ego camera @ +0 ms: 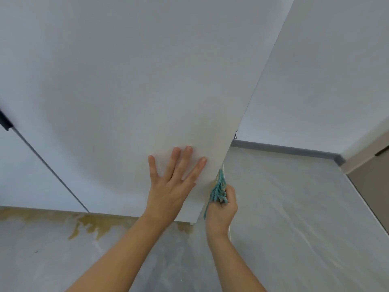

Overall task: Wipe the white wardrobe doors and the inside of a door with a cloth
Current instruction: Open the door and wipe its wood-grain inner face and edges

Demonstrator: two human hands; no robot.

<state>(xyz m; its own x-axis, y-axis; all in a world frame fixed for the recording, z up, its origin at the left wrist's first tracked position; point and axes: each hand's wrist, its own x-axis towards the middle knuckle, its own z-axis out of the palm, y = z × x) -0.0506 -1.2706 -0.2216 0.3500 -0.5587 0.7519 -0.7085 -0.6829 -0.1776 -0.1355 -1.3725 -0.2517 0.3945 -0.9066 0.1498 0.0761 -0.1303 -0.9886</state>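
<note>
So we've got the white wardrobe door [126,81] swung open and filling most of the view from about 9 round to 1 o'clock, with its long free edge running diagonally from 1 o'clock down to about 6. Our left hand [170,186] is flat on the door's face just below centre, around 6 o'clock, fingers [175,153] straight and spread out, palm pressing on the panel and holding nothing. Our right hand [223,209] is just beside it, a touch toward 5 o'clock, on the other side of that door edge, and it's curled tight round a bunched-up teal cloth [219,190]. The cloth pokes up out of the fist and sits right against the edge of the door; a strand of it hangs down along the wrist side. A second white door [25,175] is over at 8 o'clock, with a dark gap between the two. At 9 o'clock there's a black bit [5,121] at the frame edge, too blurred to tell what it is. A plain wall [315,81] takes up 2 o'clock, with a grey skirting board [284,149] under it. The grey floor [294,218] spreads from 4 to 8 o'clock and has a yellowish stain [90,226] at about 7, near the door's bottom.
</note>
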